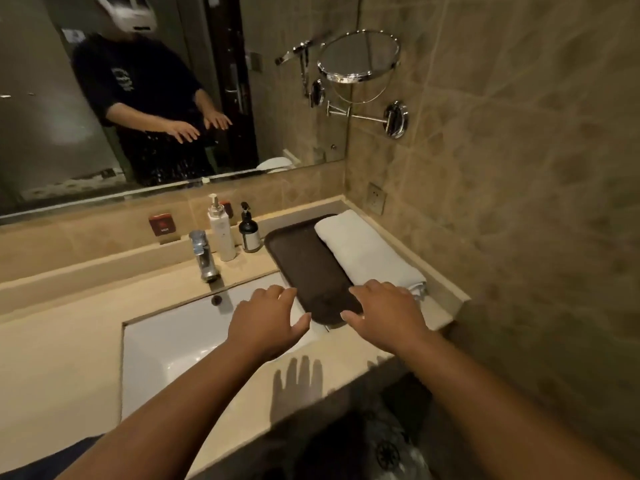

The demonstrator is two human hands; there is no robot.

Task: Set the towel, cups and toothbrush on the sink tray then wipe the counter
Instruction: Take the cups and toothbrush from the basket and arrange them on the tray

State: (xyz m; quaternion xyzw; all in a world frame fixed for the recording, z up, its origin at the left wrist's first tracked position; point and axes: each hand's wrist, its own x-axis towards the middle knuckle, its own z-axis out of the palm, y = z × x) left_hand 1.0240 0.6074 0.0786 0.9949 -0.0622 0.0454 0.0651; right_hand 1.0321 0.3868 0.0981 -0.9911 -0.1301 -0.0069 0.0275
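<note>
Near the middle of the frame, my two hands float just above the counter (62, 358), palms down. My left hand (268, 320) is over the right edge of the white sink (166, 348). Its fingers are spread a little and it holds nothing. My right hand (384, 311) is over the near end of the dark tray (308, 261). It is open too, with nothing in it. Its fingertips are close to the near end of the towel (367, 252), but I cannot tell if they touch it.

The towel is white and folded long. It lies along the right side of the tray, next to the tiled wall (519, 168) on the right of the frame. The rest of the tray is bare.

Behind the sink stands the shiny tap (204, 254). Just right of it are a tall white pump bottle (221, 230) and a small dark pump bottle (249, 230), side by side, close to the far left corner of the tray.

At the upper left of the frame is the big mirror (45, 116). Up on the right, a round mirror (358, 55) sticks out from the wall on a metal arm.
</note>
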